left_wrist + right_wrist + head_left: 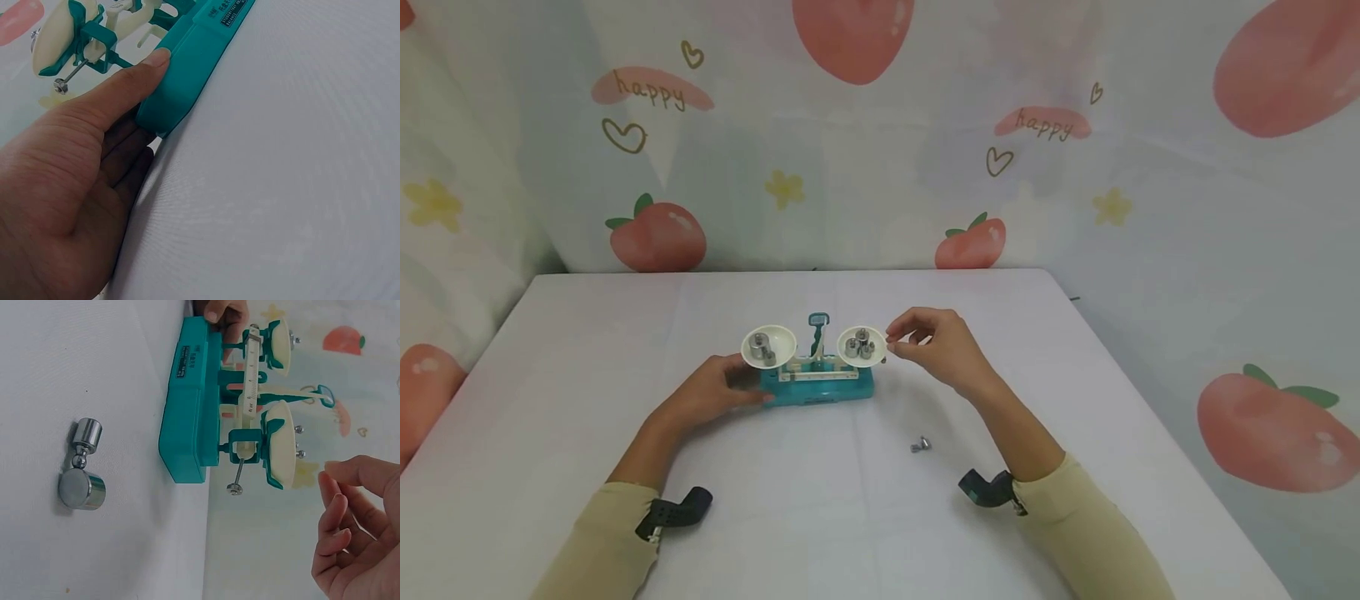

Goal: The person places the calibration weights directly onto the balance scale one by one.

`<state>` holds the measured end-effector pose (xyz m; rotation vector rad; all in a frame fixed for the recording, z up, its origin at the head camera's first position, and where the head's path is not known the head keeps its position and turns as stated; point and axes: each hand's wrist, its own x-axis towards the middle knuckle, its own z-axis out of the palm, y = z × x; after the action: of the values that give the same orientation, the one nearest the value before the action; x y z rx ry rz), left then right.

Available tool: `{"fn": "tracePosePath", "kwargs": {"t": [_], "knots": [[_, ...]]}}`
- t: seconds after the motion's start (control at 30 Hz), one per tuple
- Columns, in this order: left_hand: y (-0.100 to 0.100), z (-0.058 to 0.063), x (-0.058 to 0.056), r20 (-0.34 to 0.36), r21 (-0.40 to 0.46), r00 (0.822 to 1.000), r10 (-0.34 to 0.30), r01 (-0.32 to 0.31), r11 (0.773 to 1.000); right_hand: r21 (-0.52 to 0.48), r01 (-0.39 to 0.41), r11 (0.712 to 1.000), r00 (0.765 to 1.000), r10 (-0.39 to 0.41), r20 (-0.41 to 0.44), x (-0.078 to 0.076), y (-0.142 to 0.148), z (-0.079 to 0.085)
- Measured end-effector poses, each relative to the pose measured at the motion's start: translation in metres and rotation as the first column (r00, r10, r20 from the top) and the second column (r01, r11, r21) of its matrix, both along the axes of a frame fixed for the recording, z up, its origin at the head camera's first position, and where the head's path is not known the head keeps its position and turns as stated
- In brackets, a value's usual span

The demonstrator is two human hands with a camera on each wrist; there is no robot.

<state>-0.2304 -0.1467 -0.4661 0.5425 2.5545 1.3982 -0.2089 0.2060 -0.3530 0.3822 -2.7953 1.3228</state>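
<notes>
A teal balance scale [816, 390] with two white pans stands on the table. My left hand [715, 390] grips the left end of its base, thumb on the front face and fingers behind, as the left wrist view shows. Two metal weights [762, 347] stand in the left pan [788, 343]. Three more weights [862, 346] sit in the right pan [880, 350]. My right hand [936, 343] hovers beside the right pan's rim, fingers loosely bent and thumb near the index fingertip. Nothing shows between them in the right wrist view.
Two loose metal weights [82, 489] lie knob to knob on the white table [790, 508], in front of the scale and to its right. Behind the table hangs a cloth [865, 167] printed with peaches. An adjusting nut [234, 489] sticks out at the beam's right end.
</notes>
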Motion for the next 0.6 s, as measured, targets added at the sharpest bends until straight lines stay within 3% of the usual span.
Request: {"fn": "tracePosePath", "kwargs": {"t": [0.6], "knots": [[0.0006, 0.0002, -0.0003, 0.005, -0.022, 1.0, 0.009, -0.009, 1.0, -0.022, 0.002, 1.0, 0.998, 0.0, 0.065, 0.0073, 0.0006, -0.0066]]}}
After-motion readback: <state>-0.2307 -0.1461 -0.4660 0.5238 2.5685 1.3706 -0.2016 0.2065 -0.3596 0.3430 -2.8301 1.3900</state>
